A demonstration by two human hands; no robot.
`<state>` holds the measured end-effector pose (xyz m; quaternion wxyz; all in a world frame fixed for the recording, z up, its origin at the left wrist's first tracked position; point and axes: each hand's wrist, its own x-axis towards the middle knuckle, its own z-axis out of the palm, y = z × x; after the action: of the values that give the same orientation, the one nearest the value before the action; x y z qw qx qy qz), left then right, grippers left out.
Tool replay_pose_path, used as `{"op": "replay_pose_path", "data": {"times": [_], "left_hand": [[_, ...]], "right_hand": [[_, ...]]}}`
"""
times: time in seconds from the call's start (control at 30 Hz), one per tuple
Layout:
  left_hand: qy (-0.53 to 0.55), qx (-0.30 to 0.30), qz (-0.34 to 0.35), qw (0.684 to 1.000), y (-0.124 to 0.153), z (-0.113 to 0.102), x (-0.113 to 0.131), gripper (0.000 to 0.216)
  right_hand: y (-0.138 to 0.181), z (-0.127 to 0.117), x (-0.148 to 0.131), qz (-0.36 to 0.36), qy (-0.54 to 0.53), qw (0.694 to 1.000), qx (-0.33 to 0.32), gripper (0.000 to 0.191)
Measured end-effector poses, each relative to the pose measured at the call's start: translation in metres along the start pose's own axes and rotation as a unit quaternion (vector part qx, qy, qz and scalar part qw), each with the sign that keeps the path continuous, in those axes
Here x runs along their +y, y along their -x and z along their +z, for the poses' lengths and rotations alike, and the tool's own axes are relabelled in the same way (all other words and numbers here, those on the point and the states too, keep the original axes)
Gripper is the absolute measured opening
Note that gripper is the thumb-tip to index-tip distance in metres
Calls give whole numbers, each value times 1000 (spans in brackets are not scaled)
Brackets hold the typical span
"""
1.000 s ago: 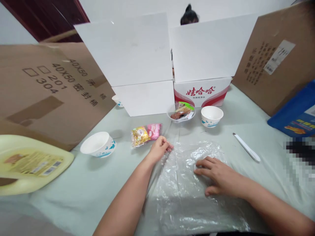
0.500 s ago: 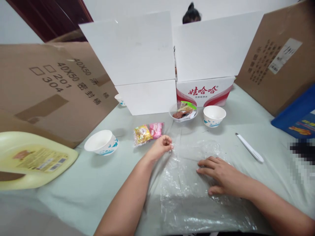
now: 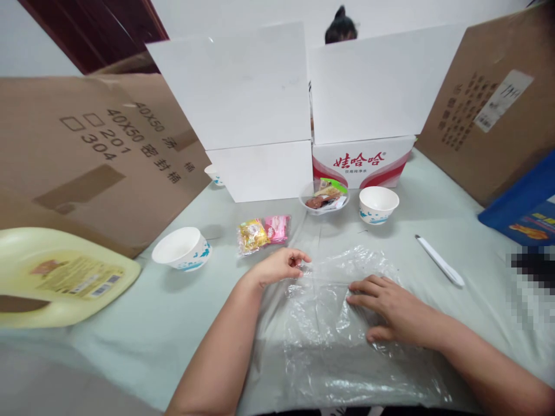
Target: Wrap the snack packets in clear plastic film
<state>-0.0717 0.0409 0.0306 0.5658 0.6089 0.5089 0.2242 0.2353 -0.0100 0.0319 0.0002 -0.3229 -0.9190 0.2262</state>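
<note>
Clear plastic: the thin, crinkled sheet or bag lies spread on the pale green cloth right in front of the person, running down toward the near edge and throwing back glints of light.
Left hand: the hand is at the plastic's upper left corner, fingers loosely curled, index and thumb a little apart; I can't tell whether any film is caught between them.
Right hand: the hand is spread wide, palm down over the middle right of the plastic, fingertips resting on it, thumb held well away from the other fingers.
Snacks: a yellow packet and a pink packet sit side by side just beyond the left hand.
Bowls: a blue-patterned paper bowl stands left of the packets, another paper bowl farther back on the right; between them, a clear bowl holds wrapped food.
White tool: the slim handle with a dark tip lies slantwise, right of the plastic.
Edges: a pale yellow jug at far left, a blue container at far right.
Behind: white boxes, with someone's dark hair showing above them.
</note>
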Motion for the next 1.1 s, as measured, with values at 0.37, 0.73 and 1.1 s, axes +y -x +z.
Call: {"op": "replay_pose_path", "data": {"times": [0.37,0.73,1.1], "left_hand": [[145,-50,-1,988,1,-4,-5,40],[277,13,0,961,1,-12,-4,43],[137,314,136,930,-4,-6,-1,28]], "right_hand": [[-2,-2,-1,12,-4,1000,-15,67],[1,0,-1,24,3,999,-26,67],[0,7,3,-1,24,999,28,66]]}}
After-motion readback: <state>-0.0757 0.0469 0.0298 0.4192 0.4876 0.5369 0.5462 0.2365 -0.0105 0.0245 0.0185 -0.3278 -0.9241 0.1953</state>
